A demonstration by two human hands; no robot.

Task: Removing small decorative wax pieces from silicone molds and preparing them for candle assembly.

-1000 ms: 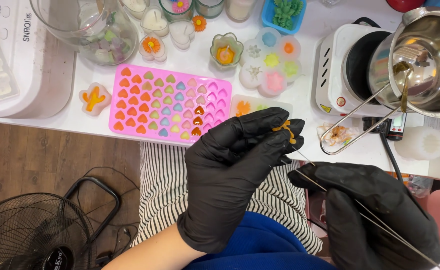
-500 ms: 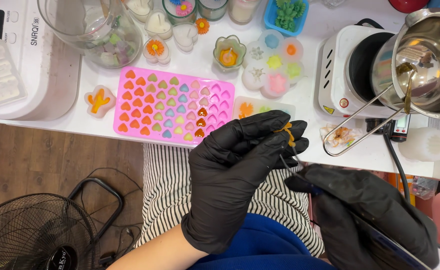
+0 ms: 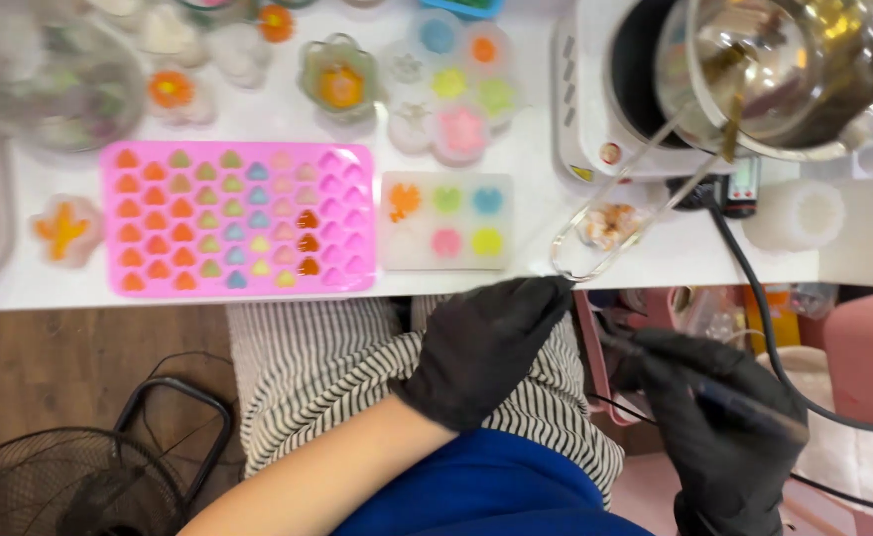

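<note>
Two black-gloved hands sit below the white worktop (image 3: 258,134) edge, over a striped lap. Left hand (image 3: 481,347) lies at about 6 o'clock from the small clear mould tray (image 3: 446,220), fingertips reaching up to the worktop rim just beside the looped end of a wire handle (image 3: 595,248); the fingers are drawn together, but the frame is blurred and I cannot tell whether anything is pinched between them. Right hand (image 3: 719,422) lies at 4 o'clock from the left hand, well apart from it, closed around a thin dark tool (image 3: 744,407) that runs along the glove; the tool's tip is too blurred to make out. Pink silicone mould (image 3: 238,218) with rows of small heart-shaped cavities lies flat at 9 o'clock from the clear tray, just beside it; most of its left columns are filled orange, green and blue. Steel pouring pot (image 3: 794,69) rests on a white hot plate (image 3: 605,109) at 1 o'clock from the left hand; the wire handle slants down from it to the worktop edge. Flower-shaped wax pieces (image 3: 451,99) in mixed colours sit at 12 o'clock from the clear tray. Black cable (image 3: 754,318) drops off the worktop edge past the right hand. Floor fan (image 3: 69,486) stands at 8 o'clock, on the wood floor.
</note>
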